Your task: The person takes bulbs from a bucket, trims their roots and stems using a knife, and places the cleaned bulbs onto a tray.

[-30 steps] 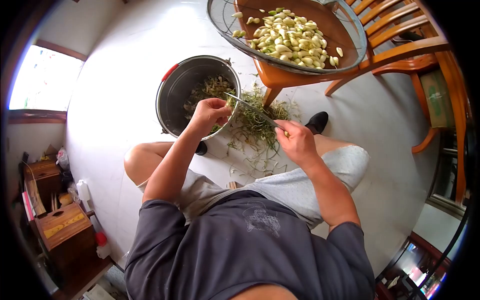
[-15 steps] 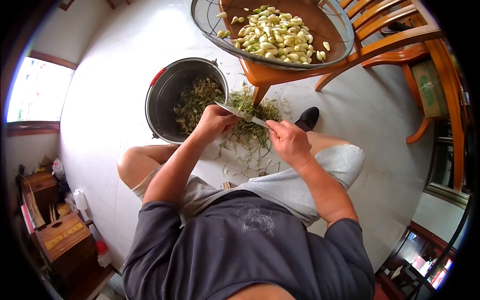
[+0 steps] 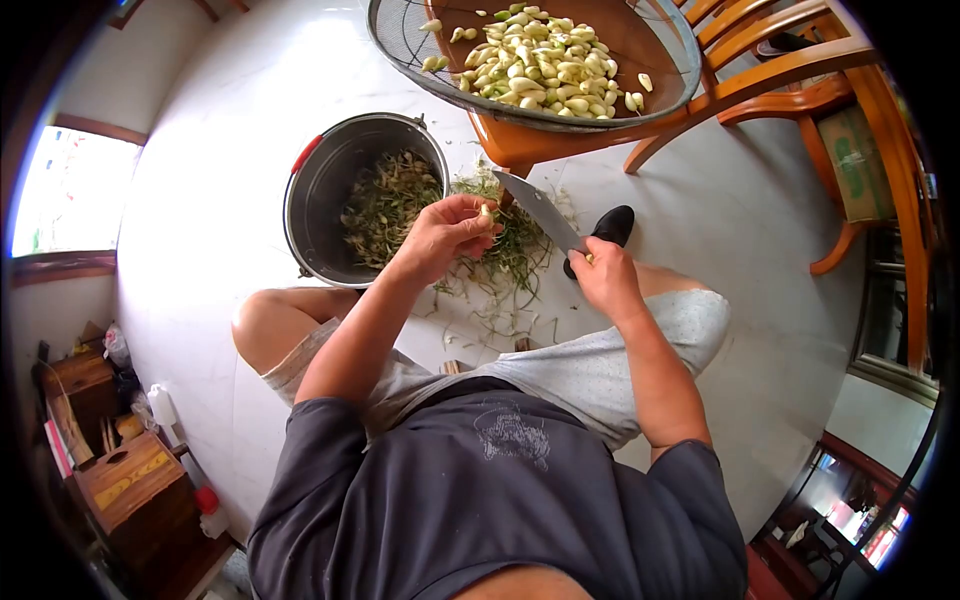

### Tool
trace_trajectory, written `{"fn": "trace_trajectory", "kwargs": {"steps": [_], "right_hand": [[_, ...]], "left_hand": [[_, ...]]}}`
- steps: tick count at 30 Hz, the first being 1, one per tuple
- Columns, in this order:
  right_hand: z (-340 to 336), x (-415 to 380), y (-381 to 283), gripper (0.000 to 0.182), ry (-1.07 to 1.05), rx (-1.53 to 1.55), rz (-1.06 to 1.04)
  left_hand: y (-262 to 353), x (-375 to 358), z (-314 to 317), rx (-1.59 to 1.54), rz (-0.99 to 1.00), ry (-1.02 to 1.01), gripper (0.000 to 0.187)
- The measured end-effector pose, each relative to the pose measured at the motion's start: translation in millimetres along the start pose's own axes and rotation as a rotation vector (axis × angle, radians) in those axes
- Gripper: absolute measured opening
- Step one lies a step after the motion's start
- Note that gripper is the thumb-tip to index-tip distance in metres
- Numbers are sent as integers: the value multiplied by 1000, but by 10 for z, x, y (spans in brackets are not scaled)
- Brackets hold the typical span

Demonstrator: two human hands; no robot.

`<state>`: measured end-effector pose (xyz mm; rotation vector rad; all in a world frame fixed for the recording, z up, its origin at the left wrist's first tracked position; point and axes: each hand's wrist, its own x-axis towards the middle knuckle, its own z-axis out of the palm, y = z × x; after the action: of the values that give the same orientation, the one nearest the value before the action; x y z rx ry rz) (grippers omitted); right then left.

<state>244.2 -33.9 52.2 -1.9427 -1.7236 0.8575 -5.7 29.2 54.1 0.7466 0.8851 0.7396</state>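
My left hand (image 3: 440, 238) pinches a small pale onion-like bulb (image 3: 486, 213) between thumb and fingers, near the bucket's right rim. In my right hand (image 3: 608, 278) is a knife (image 3: 541, 210), its broad grey blade pointing up and to the left, apart from the bulb. Below both hands, green and pale trimmings (image 3: 512, 262) lie scattered over the floor. The metal bucket (image 3: 297, 225) with a red grip on its handle stands at the left, partly filled with dry brown and green scraps (image 3: 385, 205).
A round mesh sieve (image 3: 420, 75) with a heap of pale bulbs (image 3: 545, 65) rests on a wooden chair (image 3: 505, 145) ahead. More chair parts (image 3: 790, 70) and a cardboard box (image 3: 855, 165) are at the right. Wooden boxes (image 3: 140, 475) stand at the lower left.
The knife has swung away from my left hand, its blade now steeper and flat side showing. My right hand moved right and slightly down. My left hand turned, bringing the bulb into sight.
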Motion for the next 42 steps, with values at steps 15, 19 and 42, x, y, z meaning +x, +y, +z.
{"fn": "trace_trajectory", "kwargs": {"steps": [15, 19, 42], "right_hand": [[59, -63, -256, 19, 77, 279, -200], [83, -76, -280, 19, 91, 223, -243], [69, -110, -341, 21, 192, -57, -424]], "left_hand": [[-348, 127, -230, -640, -3, -13, 9], [-381, 139, -187, -682, -7, -50, 9], [-450, 128, -35, -716, 17, 52, 5]]}}
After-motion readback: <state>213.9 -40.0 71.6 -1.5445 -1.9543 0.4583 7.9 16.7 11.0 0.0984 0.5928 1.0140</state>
